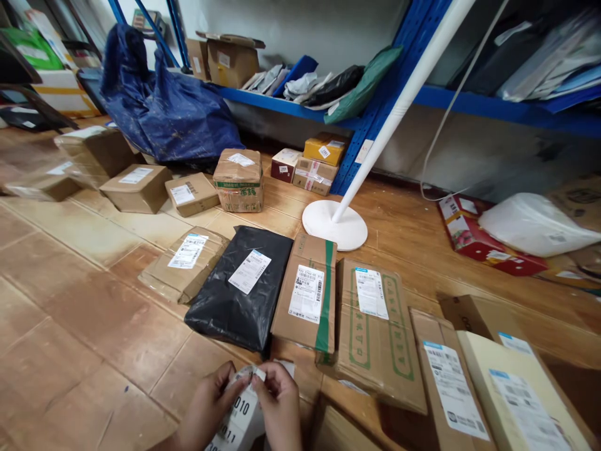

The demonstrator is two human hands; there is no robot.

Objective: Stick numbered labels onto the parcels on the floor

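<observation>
The left hand [209, 398] and right hand [282, 398] are close together at the near edge, fingertips pinching the far end of a numbered label strip [240, 416]; the strip lies between them, its long axis running near and slightly left; the black parcel [244, 282] lies just beyond on the far side, lengthwise near to far, leaning right; the green-striped box [304, 294] sits far and right, nearer the right hand.

The hands [280, 393] are bare, the partly visible forearms [184, 432] apparently bare too.
</observation>
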